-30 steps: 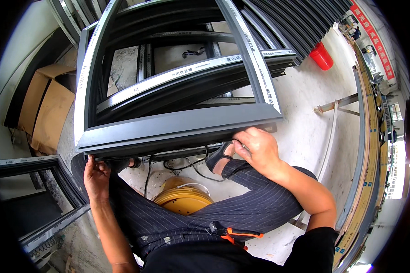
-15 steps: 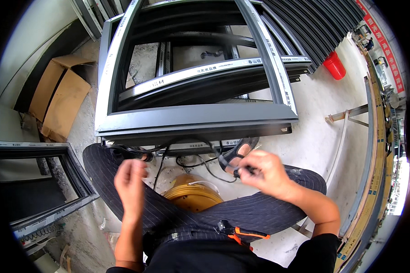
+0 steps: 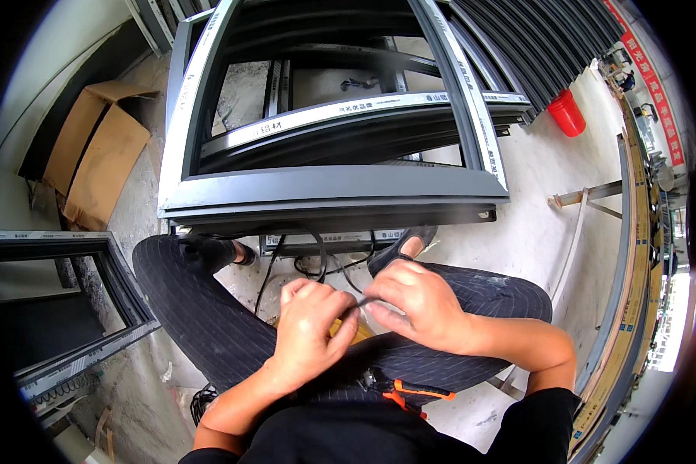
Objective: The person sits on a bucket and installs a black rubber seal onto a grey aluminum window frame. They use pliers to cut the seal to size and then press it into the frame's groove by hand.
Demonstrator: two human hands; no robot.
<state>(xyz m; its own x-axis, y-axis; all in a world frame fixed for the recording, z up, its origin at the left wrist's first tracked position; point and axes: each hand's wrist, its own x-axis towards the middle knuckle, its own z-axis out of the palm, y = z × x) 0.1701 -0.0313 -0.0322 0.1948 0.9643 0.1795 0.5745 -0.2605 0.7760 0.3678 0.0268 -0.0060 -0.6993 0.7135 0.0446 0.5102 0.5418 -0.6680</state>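
Note:
Between my hands, a short stretch of black flexible strip (image 3: pixel 366 301) spans from fingertips to fingertips above my lap. My left hand (image 3: pixel 309 321) is closed, pinching one part of it. The fingers of my right hand (image 3: pixel 421 305) pinch it too, slightly blurred. More of the strip hangs in loops below the front edge of a grey metal window frame (image 3: pixel 332 187), which lies in front of my knees on other frames. Under my hands a yellow bucket (image 3: pixel 359 334) is mostly covered. A hand tool with orange-and-black handles (image 3: pixel 421 392) rests at my waist.
To the left stand another dark frame (image 3: pixel 124 290) and an opened cardboard box (image 3: pixel 104 158). A red bucket (image 3: pixel 568 114) is at the far right, beside stacked dark profiles (image 3: pixel 533 50). Long wrapped profiles (image 3: pixel 634 309) run along the right side.
My hands have come together over my lap, the left moving right and the right moving left and slightly down. The strip now runs between them, and its loop hangs further left.

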